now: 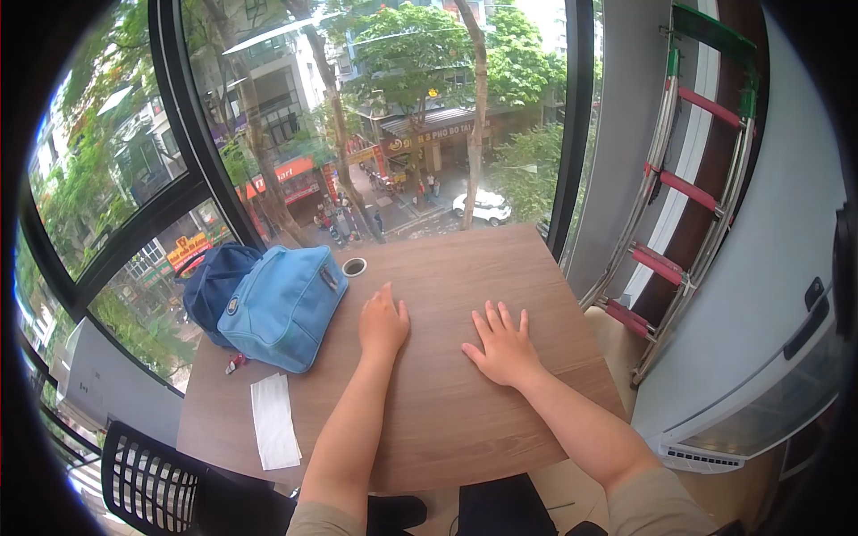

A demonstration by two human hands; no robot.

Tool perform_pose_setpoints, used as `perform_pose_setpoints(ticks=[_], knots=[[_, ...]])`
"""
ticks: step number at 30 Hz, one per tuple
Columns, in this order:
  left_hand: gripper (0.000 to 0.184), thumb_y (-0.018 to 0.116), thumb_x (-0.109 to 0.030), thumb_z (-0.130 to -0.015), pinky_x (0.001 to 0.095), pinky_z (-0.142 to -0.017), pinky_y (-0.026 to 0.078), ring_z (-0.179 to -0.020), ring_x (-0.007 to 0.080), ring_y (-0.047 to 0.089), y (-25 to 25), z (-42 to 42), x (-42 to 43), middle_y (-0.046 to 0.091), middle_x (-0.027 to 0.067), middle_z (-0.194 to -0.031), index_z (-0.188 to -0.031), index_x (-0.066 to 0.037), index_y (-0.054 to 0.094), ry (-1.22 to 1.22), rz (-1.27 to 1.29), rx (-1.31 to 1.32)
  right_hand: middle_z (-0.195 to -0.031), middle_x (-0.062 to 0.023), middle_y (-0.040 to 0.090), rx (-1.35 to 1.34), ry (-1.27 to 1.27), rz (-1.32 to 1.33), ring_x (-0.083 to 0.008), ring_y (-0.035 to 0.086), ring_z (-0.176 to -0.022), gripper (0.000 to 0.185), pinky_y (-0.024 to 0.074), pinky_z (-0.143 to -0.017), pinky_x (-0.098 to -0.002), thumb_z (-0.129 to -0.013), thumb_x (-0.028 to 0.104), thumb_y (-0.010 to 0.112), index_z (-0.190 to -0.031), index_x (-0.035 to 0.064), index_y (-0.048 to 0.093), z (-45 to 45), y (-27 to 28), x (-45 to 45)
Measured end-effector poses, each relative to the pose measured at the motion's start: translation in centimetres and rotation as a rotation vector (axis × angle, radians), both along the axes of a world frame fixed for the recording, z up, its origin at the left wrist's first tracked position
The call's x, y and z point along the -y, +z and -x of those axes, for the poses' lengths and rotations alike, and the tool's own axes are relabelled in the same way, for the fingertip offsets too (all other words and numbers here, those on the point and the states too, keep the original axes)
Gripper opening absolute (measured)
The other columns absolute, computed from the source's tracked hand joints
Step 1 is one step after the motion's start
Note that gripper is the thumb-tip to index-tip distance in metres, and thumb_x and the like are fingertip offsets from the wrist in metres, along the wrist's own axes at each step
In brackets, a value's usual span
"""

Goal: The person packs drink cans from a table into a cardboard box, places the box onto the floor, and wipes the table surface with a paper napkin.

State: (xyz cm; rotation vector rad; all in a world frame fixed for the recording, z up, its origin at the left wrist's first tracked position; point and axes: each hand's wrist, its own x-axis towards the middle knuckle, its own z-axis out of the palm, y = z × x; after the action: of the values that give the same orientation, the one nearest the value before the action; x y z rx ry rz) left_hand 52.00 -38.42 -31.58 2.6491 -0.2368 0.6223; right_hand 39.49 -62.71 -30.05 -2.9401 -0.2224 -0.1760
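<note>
My left hand rests on the brown wooden table, near its middle, with its fingers pointing away from me and nothing visible in it. To the right, my right hand lies flat on the tabletop, fingers spread, holding nothing. A light blue bag with a dark blue part behind it stands left of my left hand. Beyond that hand is a small round cup with dark contents. A folded white napkin lies at the left, below the bag. Beside the bag is a small red item.
A black chair stands at the lower left. Large windows with dark frames rise behind the table, showing trees and a street. A folded ladder with red rungs leans at the right, next to a pale appliance.
</note>
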Motion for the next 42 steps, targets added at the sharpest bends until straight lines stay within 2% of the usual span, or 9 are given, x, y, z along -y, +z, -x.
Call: perform_pose_setpoints(ticks=[4, 15, 17, 19, 20, 27, 32, 36, 42], knots=[[0.020, 0.065, -0.020, -0.097, 0.0502, -0.089, 0.055, -0.098, 0.0401, 0.070, 0.0, 1.5, 0.6, 0.073, 0.0200, -0.103, -0.106, -0.002, 0.068, -0.098, -0.013, 0.134, -0.174, -0.0211, 0.028, 0.001, -0.012, -0.029, -0.0370, 0.018, -0.164, 0.076, 0.0099, -0.130, -0.0654, -0.109, 0.059, 0.044, -0.165, 0.0081, 0.039, 0.0, 0.1, 0.0], [0.013, 0.063, -0.015, -0.097, 0.0480, -0.082, 0.054, -0.092, 0.0355, 0.070, 0.1, 7.4, 0.8, 0.070, 0.0158, -0.094, -0.093, -0.003, 0.068, -0.208, -0.002, 0.250, -0.170, -0.0169, 0.039, 0.031, -0.006, -0.185, -0.0337, 0.027, -0.162, 0.069, 0.0103, -0.132, -0.0586, -0.101, 0.056, 0.062, -0.154, 0.0119, 0.057, 0.0, 0.1, 0.7], [0.015, 0.063, -0.016, -0.098, 0.0474, -0.091, 0.054, -0.105, 0.0347, 0.070, -0.1, 8.1, 0.6, 0.073, 0.0170, -0.105, -0.098, -0.003, 0.070, -0.192, -0.055, 0.143, -0.168, -0.0170, 0.042, 0.030, 0.019, -0.261, -0.0333, 0.030, -0.161, 0.065, 0.0107, -0.132, -0.0580, -0.100, 0.053, 0.065, -0.150, 0.0115, 0.061, -0.1, 0.1, 1.2], [0.020, 0.063, -0.017, -0.097, 0.0464, -0.098, 0.053, -0.117, 0.0347, 0.069, -0.7, 9.2, 0.5, 0.074, 0.0175, -0.115, -0.102, 0.000, 0.071, -0.195, -0.079, 0.333, -0.167, -0.0171, 0.044, 0.038, 0.035, -0.297, -0.0329, 0.031, -0.160, 0.061, 0.0108, -0.132, -0.0575, -0.099, 0.049, 0.068, -0.147, 0.0114, 0.065, -0.1, 0.1, 1.4], [0.024, 0.062, -0.020, -0.100, 0.0476, -0.109, 0.049, -0.131, 0.0342, 0.064, -0.6, 9.8, 0.4, 0.073, 0.0189, -0.132, -0.112, -0.002, 0.072, -0.186, -0.081, 0.122, -0.167, -0.0170, 0.044, 0.039, 0.030, -0.302, -0.0330, 0.031, -0.160, 0.060, 0.0109, -0.132, -0.0577, -0.099, 0.049, 0.068, -0.146, 0.0112, 0.065, -0.2, 0.0, 1.4], [0.034, 0.061, -0.026, -0.102, 0.0483, -0.115, 0.044, -0.137, 0.0355, 0.059, -1.2, 13.8, -0.3, 0.067, 0.0207, -0.141, -0.125, -0.003, 0.071, -0.181, -0.090, 0.128, -0.165, -0.0173, 0.047, 0.059, 0.046, -0.345, -0.0338, 0.034, -0.159, 0.056, 0.0110, -0.132, -0.0581, -0.097, 0.045, 0.071, -0.142, 0.0110, 0.068, -0.3, -0.1, 1.5], [0.064, 0.051, -0.048, -0.106, 0.0527, -0.128, 0.028, -0.155, 0.0361, 0.039, -0.2, 18.7, -1.0, 0.046, 0.0220, -0.164, -0.154, -0.007, 0.053, -0.216, -0.195, -0.090, -0.163, -0.0155, 0.051, 0.072, -0.024, -0.329, -0.0322, 0.037, -0.157, 0.051, 0.0150, -0.132, -0.0563, -0.099, 0.042, 0.069, -0.140, 0.0113, 0.069, -0.7, -0.3, 1.2], [0.073, 0.049, -0.055, -0.106, 0.0533, -0.130, 0.022, -0.159, 0.0350, 0.031, 0.2, 23.4, -1.3, 0.037, 0.0208, -0.169, -0.161, -0.007, 0.044, -0.161, -0.184, -0.167, -0.163, -0.0144, 0.051, 0.066, 0.000, -0.263, -0.0316, 0.037, -0.157, 0.051, 0.0178, -0.132, -0.0541, -0.100, 0.040, 0.067, -0.141, 0.0100, 0.067, -0.1, 0.1, 0.6], [0.082, 0.045, -0.064, -0.106, 0.0519, -0.131, 0.019, -0.159, 0.0351, 0.031, -1.6, 31.6, -2.7, 0.039, 0.0205, -0.169, -0.161, -0.004, 0.043, -0.155, -0.168, -0.123, -0.174, -0.0147, 0.032, -0.053, -0.067, -0.103, -0.0308, 0.025, -0.163, 0.064, 0.0159, -0.133, -0.0506, -0.107, 0.045, 0.055, -0.161, 0.0124, 0.047, 2.8, -0.6, -0.9]])
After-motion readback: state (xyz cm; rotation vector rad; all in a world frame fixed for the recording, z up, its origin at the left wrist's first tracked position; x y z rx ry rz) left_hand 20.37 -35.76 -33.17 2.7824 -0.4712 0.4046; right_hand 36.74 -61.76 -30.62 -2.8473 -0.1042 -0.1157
